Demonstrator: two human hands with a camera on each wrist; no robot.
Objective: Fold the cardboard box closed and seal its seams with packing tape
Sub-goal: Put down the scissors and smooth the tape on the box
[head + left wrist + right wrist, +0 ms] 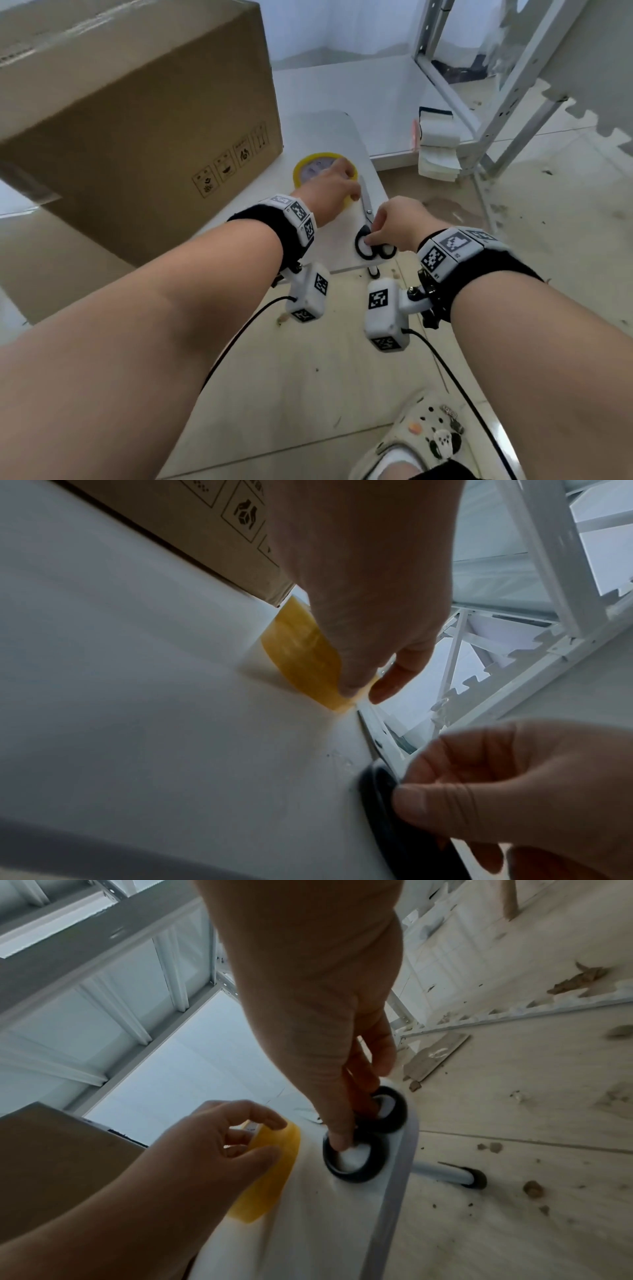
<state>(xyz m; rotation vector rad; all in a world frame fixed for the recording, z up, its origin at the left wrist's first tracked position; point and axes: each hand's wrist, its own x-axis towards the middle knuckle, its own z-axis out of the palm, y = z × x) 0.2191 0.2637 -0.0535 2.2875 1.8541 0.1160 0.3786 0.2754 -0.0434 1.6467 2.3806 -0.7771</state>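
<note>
Both forearms are filling the near frame as I am reaching down to the small white table [329, 144]. My left hand [330, 192] is curling its grip over the yellow tape roll [310, 162], which is lying flat at about twelve o'clock from the wrist, just beside the lower corner of the closed cardboard box [137, 113]. My right hand [394, 222] is working its grip into the black loops of the scissors [371, 245]; fingertips are sitting inside both rings, not yet lifting, I judge. Their long axis is running from six to twelve o'clock, blades pointing away from me, alongside the roll. From both grips the box is standing at ten o'clock, nearer the left hand.
</note>
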